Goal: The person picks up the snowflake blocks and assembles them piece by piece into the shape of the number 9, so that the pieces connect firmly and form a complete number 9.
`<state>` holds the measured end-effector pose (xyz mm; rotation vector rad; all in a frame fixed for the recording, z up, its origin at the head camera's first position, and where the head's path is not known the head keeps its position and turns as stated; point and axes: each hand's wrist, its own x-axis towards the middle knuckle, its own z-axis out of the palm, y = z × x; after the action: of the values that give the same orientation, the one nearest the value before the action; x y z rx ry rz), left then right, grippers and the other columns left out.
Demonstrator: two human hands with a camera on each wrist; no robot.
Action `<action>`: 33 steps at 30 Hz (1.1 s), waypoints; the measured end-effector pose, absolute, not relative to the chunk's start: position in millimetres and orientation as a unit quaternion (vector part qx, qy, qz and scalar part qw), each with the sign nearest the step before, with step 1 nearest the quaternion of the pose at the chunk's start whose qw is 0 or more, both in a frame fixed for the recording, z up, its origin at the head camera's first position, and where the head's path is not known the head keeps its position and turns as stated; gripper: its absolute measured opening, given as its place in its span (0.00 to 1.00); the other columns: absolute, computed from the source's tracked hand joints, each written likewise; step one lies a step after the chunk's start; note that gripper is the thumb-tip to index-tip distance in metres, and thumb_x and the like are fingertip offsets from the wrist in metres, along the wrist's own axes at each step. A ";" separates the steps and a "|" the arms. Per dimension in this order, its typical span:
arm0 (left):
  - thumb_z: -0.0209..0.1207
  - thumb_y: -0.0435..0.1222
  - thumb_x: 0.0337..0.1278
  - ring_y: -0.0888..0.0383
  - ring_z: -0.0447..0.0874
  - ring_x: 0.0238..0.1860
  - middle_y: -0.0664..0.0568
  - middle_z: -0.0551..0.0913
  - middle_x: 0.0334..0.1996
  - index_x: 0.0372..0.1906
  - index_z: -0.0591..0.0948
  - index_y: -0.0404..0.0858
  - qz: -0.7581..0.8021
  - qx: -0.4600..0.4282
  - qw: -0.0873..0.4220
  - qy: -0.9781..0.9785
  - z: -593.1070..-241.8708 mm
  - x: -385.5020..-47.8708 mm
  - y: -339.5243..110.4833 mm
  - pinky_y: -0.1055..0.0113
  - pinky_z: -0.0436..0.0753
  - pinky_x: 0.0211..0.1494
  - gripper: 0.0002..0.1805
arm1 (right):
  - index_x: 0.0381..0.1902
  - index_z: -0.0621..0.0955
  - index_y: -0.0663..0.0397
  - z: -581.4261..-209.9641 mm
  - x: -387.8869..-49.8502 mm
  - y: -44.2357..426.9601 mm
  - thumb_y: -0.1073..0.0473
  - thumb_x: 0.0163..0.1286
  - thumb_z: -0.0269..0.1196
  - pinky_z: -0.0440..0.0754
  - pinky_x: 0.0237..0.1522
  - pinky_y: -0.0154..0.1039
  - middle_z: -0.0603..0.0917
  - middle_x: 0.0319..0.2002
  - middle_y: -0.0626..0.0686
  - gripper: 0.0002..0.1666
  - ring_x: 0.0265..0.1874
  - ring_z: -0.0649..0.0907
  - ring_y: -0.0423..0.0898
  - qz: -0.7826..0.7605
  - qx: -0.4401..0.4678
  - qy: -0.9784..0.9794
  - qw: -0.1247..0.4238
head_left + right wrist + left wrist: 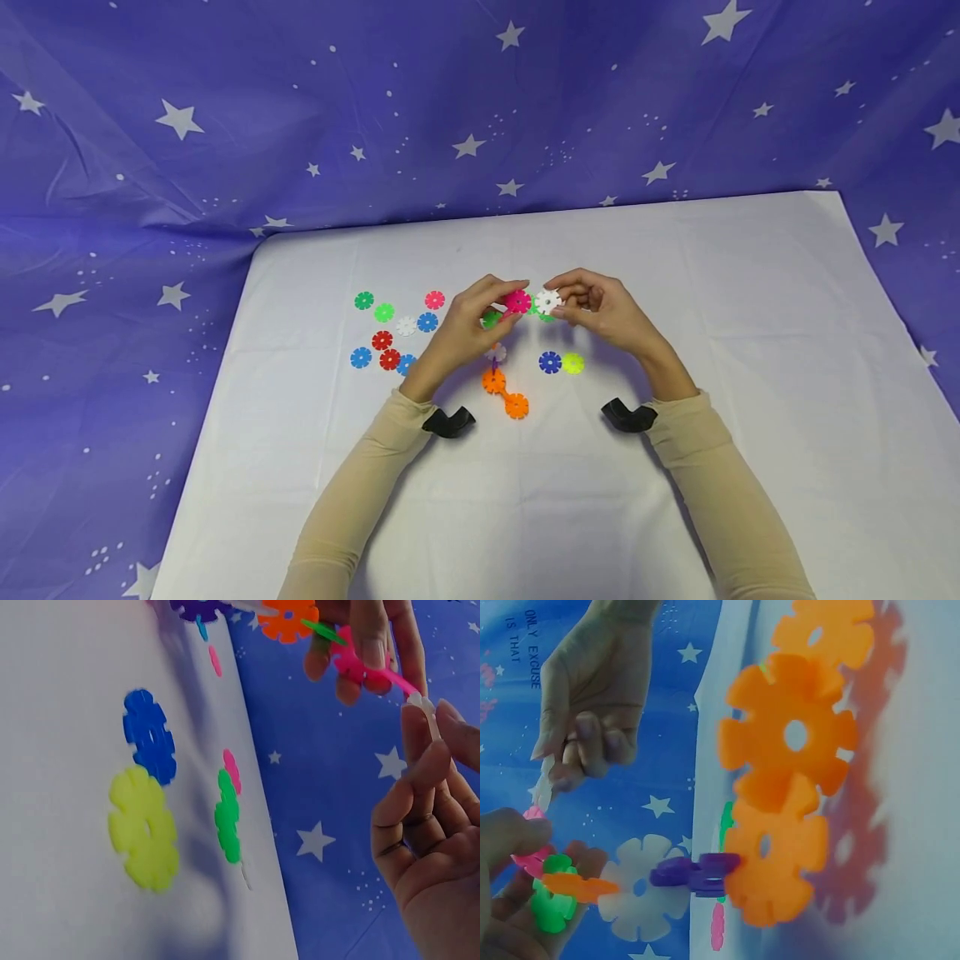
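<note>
A chain of notched plastic flower discs hangs from my left hand [467, 327]. Its thumb and fingers pinch the pink discs [517, 301] at the upper end. Below them come a green disc [553, 892], an orange one seen edge-on [580, 886], a whitish disc [642, 889], a purple disc [696, 873] and several orange discs [787, 735]. My right hand [611, 315] pinches a white disc [548, 301] between thumb and fingertips. In the right wrist view, that white disc meets the edge of a pink one; how deep the notches engage cannot be seen.
Loose discs lie on the white-covered table [750, 350]: red [389, 360], light blue [361, 357], green [363, 300] and others at left. A dark blue disc [550, 362] and a yellow disc [573, 363] lie between the forearms. A starry purple cloth [420, 100] hangs behind.
</note>
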<state>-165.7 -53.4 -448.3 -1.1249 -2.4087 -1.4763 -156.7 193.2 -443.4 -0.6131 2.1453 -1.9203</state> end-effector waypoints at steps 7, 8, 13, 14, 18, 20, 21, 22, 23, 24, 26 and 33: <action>0.66 0.27 0.55 0.53 0.84 0.43 0.44 0.82 0.43 0.55 0.77 0.32 -0.470 -0.376 0.082 -0.794 -448.4 -163.7 -50.5 0.70 0.84 0.42 0.21 | 0.55 0.75 0.71 -444.9 -156.1 188.8 0.67 0.65 0.66 0.81 0.31 0.35 0.83 0.35 0.49 0.23 0.29 0.81 0.43 -0.673 -0.171 0.712 0.103; 0.66 0.27 0.55 0.53 0.84 0.43 0.44 0.82 0.43 0.54 0.77 0.32 -0.469 -0.377 0.087 -0.794 -448.1 -163.3 -50.3 0.70 0.85 0.42 0.21 | 0.55 0.75 0.72 -444.7 -155.8 188.4 0.67 0.65 0.66 0.81 0.32 0.35 0.83 0.35 0.49 0.23 0.29 0.81 0.42 -0.677 -0.168 0.709 0.104; 0.66 0.27 0.55 0.53 0.84 0.42 0.44 0.82 0.42 0.53 0.78 0.31 -0.466 -0.377 0.108 -0.793 -446.1 -161.8 -49.7 0.71 0.84 0.40 0.19 | 0.54 0.77 0.68 -442.5 -154.8 185.6 0.70 0.64 0.65 0.81 0.30 0.32 0.84 0.34 0.47 0.20 0.27 0.82 0.39 -0.704 -0.156 0.684 0.111; 0.66 0.27 0.55 0.53 0.84 0.42 0.44 0.83 0.42 0.53 0.78 0.31 -0.465 -0.377 0.111 -0.793 -445.7 -161.5 -49.6 0.71 0.84 0.40 0.19 | 0.53 0.77 0.67 -442.3 -154.6 185.0 0.70 0.64 0.65 0.81 0.30 0.31 0.84 0.34 0.47 0.19 0.27 0.82 0.39 -0.710 -0.154 0.679 0.112; 0.66 0.27 0.54 0.54 0.83 0.40 0.44 0.83 0.42 0.52 0.79 0.31 -0.457 -0.380 0.129 -0.794 -444.4 -160.4 -48.6 0.70 0.84 0.39 0.19 | 0.54 0.77 0.69 -442.1 -154.5 182.2 0.70 0.64 0.65 0.81 0.28 0.29 0.84 0.34 0.47 0.20 0.26 0.81 0.39 -0.723 -0.147 0.665 0.116; 0.67 0.27 0.53 0.55 0.82 0.38 0.44 0.83 0.41 0.51 0.79 0.30 -0.447 -0.385 0.145 -0.794 -444.8 -160.2 -48.3 0.67 0.84 0.39 0.19 | 0.55 0.78 0.69 -441.9 -153.9 180.3 0.68 0.64 0.65 0.80 0.28 0.29 0.85 0.34 0.47 0.21 0.26 0.81 0.39 -0.720 -0.146 0.668 0.121; 0.67 0.27 0.53 0.55 0.82 0.37 0.43 0.83 0.40 0.51 0.79 0.30 -0.443 -0.388 0.153 -0.793 -444.7 -160.0 -48.1 0.65 0.85 0.39 0.19 | 0.55 0.78 0.70 -441.6 -153.7 179.3 0.68 0.65 0.65 0.80 0.28 0.29 0.86 0.34 0.47 0.21 0.26 0.81 0.39 -0.717 -0.145 0.671 0.121; 0.67 0.26 0.53 0.55 0.81 0.37 0.43 0.83 0.39 0.51 0.80 0.30 -0.439 -0.391 0.161 -0.793 -444.8 -159.8 -47.6 0.63 0.85 0.39 0.19 | 0.55 0.78 0.70 -441.3 -153.1 178.7 0.68 0.65 0.65 0.80 0.28 0.29 0.87 0.33 0.46 0.21 0.26 0.82 0.39 -0.714 -0.144 0.674 0.121; 0.67 0.26 0.53 0.54 0.81 0.36 0.43 0.83 0.38 0.51 0.80 0.29 -0.435 -0.395 0.168 -0.791 -444.9 -159.6 -47.1 0.62 0.85 0.39 0.19 | 0.55 0.78 0.70 -441.2 -152.7 178.4 0.67 0.65 0.65 0.80 0.28 0.29 0.87 0.33 0.46 0.20 0.26 0.83 0.39 -0.711 -0.144 0.677 0.120; 0.67 0.26 0.53 0.54 0.81 0.36 0.43 0.83 0.38 0.52 0.80 0.29 -0.433 -0.399 0.174 -0.790 -445.0 -159.4 -46.7 0.61 0.85 0.40 0.19 | 0.54 0.79 0.69 -441.1 -152.3 178.0 0.68 0.66 0.65 0.79 0.28 0.29 0.88 0.34 0.46 0.19 0.27 0.84 0.39 -0.709 -0.144 0.681 0.118; 0.67 0.26 0.52 0.54 0.81 0.35 0.43 0.84 0.37 0.52 0.81 0.29 -0.430 -0.403 0.180 -0.787 -445.2 -158.7 -45.9 0.60 0.85 0.40 0.19 | 0.53 0.79 0.70 -440.8 -151.8 177.9 0.69 0.66 0.63 0.79 0.28 0.29 0.89 0.34 0.45 0.18 0.28 0.85 0.39 -0.707 -0.144 0.683 0.113; 0.68 0.25 0.51 0.55 0.80 0.33 0.43 0.83 0.35 0.51 0.82 0.28 -0.430 -0.407 0.196 -0.782 -447.1 -156.4 -43.7 0.63 0.85 0.38 0.19 | 0.55 0.78 0.72 -442.1 -151.9 177.4 0.71 0.68 0.60 0.81 0.33 0.32 0.90 0.38 0.45 0.18 0.33 0.87 0.41 -0.717 -0.148 0.668 0.129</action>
<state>-156.4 -43.7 -447.1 -1.1413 -2.1904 -1.2044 -151.9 177.4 -442.1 -0.4314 1.9432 -2.0862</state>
